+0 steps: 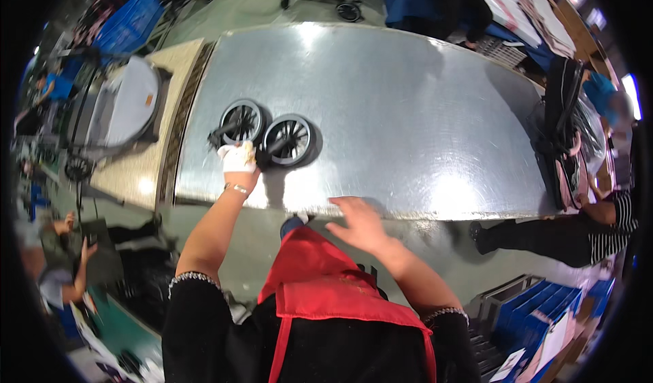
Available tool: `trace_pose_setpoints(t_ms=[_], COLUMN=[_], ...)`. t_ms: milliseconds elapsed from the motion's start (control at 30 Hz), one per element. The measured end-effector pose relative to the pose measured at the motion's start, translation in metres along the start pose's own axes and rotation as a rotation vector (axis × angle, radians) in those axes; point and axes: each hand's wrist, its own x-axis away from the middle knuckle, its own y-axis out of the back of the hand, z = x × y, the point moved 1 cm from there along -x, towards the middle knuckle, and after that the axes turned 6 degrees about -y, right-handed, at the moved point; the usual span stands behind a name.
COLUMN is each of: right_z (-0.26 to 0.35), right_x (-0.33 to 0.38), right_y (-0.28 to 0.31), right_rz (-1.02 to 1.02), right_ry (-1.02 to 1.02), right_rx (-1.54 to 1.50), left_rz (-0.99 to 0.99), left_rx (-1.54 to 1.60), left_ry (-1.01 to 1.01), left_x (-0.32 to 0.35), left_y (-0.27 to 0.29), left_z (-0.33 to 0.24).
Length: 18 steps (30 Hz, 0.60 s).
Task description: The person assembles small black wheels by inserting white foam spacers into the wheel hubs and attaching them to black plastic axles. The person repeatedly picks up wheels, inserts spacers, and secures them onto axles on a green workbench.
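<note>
On the metal-topped table (381, 111) lies a pair of small grey-rimmed wheels with black spokes, a left wheel (257, 114) and a right wheel (303, 153), on dark brackets that look joined. My left hand (238, 160), in a white glove, is closed around the dark bracket (264, 157) between the wheels; its fingertips are partly hidden. My right hand (360, 225) is bare, fingers spread, over the table's near edge, apart from the wheels and holding nothing.
At left, a grey stroller seat (129, 104) stands on a tan board. Folded black and pink stroller parts (561, 138) rest at the table's right end, with a person in striped sleeves beside them. Blue crates (537, 318) stand at lower right; a blue basket (129, 26) at upper left.
</note>
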Motion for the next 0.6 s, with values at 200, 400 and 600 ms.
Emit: trace_pose_setpoints(t_ms=[200, 400, 600], right_z=[0.016, 0.01, 0.02], right_x=[-0.154, -0.233, -0.21], right_y=[-0.123, -0.163, -0.124], right_rz=[0.073, 0.256, 0.276], right_ry=[0.159, 0.056, -0.203], right_rx=[0.421, 0.815, 0.557], left_rz=[0.237, 0.376, 0.313], left_rx=[-0.067, 0.01, 0.153], left_ry=[0.033, 0.211, 0.227], left_x=[-0.054, -0.092, -0.114], left_y=[-0.05, -0.08, -0.093], left_z=[0.084, 0.139, 0.197])
